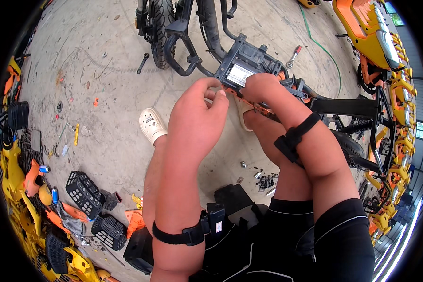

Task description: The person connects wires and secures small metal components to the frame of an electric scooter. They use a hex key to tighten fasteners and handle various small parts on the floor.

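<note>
My left grip (199,113) is half curled, thumb and forefinger close together; I cannot tell whether anything is pinched between them. It is just near of the black box (257,57) with a white label (238,74), which sits in the bike frame (207,28) ahead of me, slightly right of centre. My right grip (262,88) is curled at the near edge of that box, beside the label; its fingertips are hidden, so I cannot tell what it holds. A red-handled ratchet (293,56) lies on the floor (108,98) to the far right, and a dark wrench (143,63) lies left of the tyre (161,33). Small metal parts (268,182) lie nearer me.
</note>
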Motion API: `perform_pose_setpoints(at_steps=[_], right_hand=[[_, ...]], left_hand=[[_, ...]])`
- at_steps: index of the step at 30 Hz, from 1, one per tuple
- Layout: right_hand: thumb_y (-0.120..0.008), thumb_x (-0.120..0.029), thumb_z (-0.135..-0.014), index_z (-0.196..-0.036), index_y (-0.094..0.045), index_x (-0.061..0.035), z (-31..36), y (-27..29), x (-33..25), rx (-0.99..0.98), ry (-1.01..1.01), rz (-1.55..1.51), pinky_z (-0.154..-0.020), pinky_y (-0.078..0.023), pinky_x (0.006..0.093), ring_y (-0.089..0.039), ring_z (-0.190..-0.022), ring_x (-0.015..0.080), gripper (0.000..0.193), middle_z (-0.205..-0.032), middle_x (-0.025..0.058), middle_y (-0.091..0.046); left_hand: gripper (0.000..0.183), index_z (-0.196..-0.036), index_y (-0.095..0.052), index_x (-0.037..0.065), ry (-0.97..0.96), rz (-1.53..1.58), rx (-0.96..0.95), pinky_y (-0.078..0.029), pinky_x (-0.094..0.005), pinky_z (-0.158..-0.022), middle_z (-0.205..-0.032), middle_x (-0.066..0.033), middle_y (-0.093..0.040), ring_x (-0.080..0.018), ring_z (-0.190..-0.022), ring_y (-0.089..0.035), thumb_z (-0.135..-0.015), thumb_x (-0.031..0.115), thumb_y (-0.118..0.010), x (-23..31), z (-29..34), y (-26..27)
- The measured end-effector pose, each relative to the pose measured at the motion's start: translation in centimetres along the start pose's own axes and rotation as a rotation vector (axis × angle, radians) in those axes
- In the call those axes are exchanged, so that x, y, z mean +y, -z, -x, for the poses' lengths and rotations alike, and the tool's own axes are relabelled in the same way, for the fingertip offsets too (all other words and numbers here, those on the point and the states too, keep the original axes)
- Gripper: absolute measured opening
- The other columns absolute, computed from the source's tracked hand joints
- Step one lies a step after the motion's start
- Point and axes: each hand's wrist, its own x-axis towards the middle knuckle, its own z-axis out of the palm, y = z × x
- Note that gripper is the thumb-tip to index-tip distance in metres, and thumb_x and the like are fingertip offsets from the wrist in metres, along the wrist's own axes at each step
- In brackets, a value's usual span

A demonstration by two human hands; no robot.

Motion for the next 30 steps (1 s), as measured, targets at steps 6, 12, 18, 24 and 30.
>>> perform_pose_setpoints(at_steps=[6, 12, 18, 24, 30], right_hand=[[-0.057, -0.023, -0.086, -0.106, -0.076, -0.0075, -0.5, -0.3, 0.6, 0.036, -0.002, 0.013, -0.082, -0.056, 0.0409, -0.072, -0.100, 0.0301, 0.032, -0.109, 0.0129, -0.074], [-0.061, -0.016, -0.081, -0.104, -0.077, -0.0066, -0.9, -0.7, 0.5, 0.043, 0.034, 0.028, -0.078, -0.057, 0.0405, -0.073, -0.096, 0.0296, 0.030, -0.106, 0.0133, -0.075], [-0.061, -0.016, -0.080, -0.097, -0.076, -0.0021, -0.7, -0.5, 0.4, 0.079, 0.046, -0.021, -0.079, -0.057, 0.0428, -0.072, -0.093, 0.0338, 0.026, -0.098, 0.0183, -0.074], [-0.062, -0.014, -0.079, -0.099, -0.075, -0.0020, -0.4, -0.4, 0.2, 0.111, 0.050, -0.013, -0.080, -0.057, 0.0424, -0.072, -0.094, 0.0337, 0.026, -0.099, 0.0184, -0.074], [-0.060, -0.015, -0.082, -0.101, -0.076, -0.0044, -1.1, -1.0, 0.2, 0.083, 0.059, 0.002, -0.081, -0.057, 0.0420, -0.072, -0.096, 0.0330, 0.027, -0.104, 0.0168, -0.074]], left_hand=[[0.031, -0.121, -0.064, -0.001, 0.005, -0.002, -0.007, -0.049, -0.0267, -0.074, -0.093, -0.0035, -0.067, -0.0095, -0.081, -0.060, -0.096, 0.018, -0.063, 0.4, 0.1, -0.1], [0.032, -0.120, -0.065, 0.002, -0.027, -0.040, 0.005, -0.053, -0.0358, -0.077, -0.099, -0.0116, -0.071, -0.0228, -0.084, -0.068, -0.096, 0.023, -0.060, 0.0, 0.1, -0.2], [0.033, -0.121, -0.064, 0.000, 0.005, -0.040, -0.003, -0.050, -0.0271, -0.076, -0.094, -0.0043, -0.067, -0.0107, -0.083, -0.062, -0.096, 0.020, -0.063, 0.5, 0.3, 0.1], [0.033, -0.122, -0.064, -0.001, 0.016, -0.014, -0.012, -0.050, -0.0272, -0.076, -0.095, -0.0043, -0.067, -0.0104, -0.083, -0.061, -0.096, 0.019, -0.063, 0.4, 0.2, 0.1], [0.033, -0.122, -0.064, 0.000, 0.025, -0.022, -0.008, -0.050, -0.0273, -0.076, -0.095, -0.0045, -0.067, -0.0106, -0.083, -0.061, -0.096, 0.020, -0.063, 0.6, 0.2, 0.1]])
